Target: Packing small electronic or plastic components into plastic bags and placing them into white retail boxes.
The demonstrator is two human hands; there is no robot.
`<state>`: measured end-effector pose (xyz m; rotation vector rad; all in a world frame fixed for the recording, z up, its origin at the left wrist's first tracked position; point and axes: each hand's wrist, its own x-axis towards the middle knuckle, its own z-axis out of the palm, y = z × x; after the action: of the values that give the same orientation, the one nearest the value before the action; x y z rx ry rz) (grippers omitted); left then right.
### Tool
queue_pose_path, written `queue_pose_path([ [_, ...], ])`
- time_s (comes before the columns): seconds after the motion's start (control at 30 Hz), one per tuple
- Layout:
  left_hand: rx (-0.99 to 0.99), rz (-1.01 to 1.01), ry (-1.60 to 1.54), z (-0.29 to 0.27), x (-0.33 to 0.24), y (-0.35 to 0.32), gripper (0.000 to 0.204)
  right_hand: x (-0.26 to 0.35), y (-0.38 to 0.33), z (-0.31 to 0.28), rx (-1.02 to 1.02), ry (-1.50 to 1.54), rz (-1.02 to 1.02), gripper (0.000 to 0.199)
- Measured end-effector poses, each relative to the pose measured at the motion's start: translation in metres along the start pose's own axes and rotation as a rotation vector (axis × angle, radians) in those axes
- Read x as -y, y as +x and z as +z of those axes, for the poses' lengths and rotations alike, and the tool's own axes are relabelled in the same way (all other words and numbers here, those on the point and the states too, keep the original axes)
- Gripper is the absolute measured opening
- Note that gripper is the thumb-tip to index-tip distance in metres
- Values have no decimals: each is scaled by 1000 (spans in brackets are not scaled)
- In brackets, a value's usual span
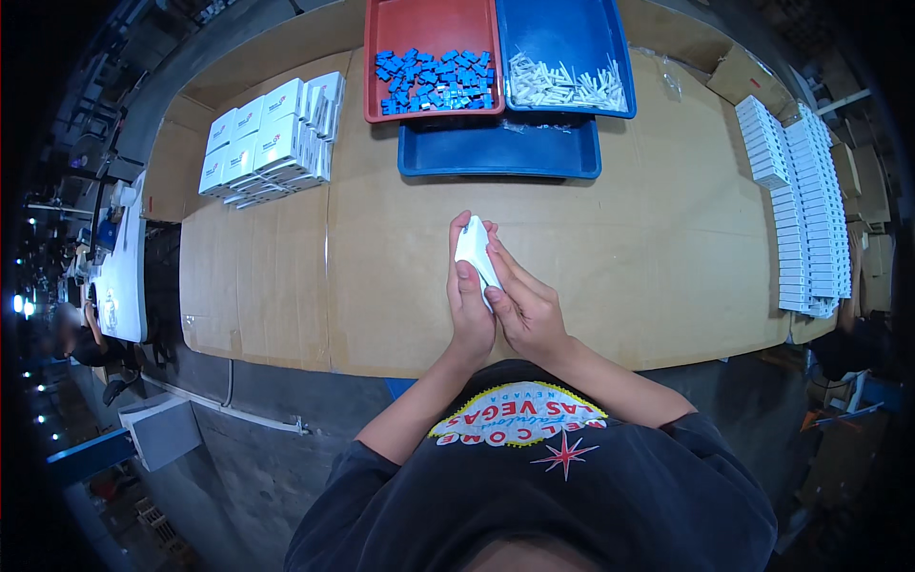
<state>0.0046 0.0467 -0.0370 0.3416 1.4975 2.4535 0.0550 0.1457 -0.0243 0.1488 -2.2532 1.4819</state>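
Note:
A small white box [475, 246] is held up in front of my chest, over the near part of the cardboard-covered table. My left hand [470, 310] is closed around its left side, with the thumb lying on the near face. From the other side, my right hand [529, 303] presses against the box, its fingers along the right edge and its thumb at the lower end. Both palms hide much of the box, and I cannot tell whether its flap is closed.
Beyond my hands stand a red tray [434, 116] of small blue parts, a blue tray [610, 112] of thin white pieces and a lower blue tray [500, 164]. White boxes [276, 133] are stacked at left, and rows of white boxes [796, 219] line the right side.

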Motion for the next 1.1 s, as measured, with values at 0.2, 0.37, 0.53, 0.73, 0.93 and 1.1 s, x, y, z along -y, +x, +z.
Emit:
queue_pose_path([
  [0.2,21,13,8,3,-6,-2,85,3,1,-2,-16,-33,-56,48],
  [0.37,17,17,-52,8,-8,-2,85,3,-2,-3,-33,-8,-45,47],
  [0.53,-15,18,-44,8,-13,2,82,8,0,2,-29,96,38,47],
  [0.73,42,34,-94,12,-25,2,90,-25,5,-2,-68,938,796,40],
  [0.93,162,56,108,5,-14,-4,111,-40,-11,-10,24,1411,889,46],
  [1.1,189,50,124,3,-10,-4,110,-40,-11,-8,-8,1379,871,48],
])
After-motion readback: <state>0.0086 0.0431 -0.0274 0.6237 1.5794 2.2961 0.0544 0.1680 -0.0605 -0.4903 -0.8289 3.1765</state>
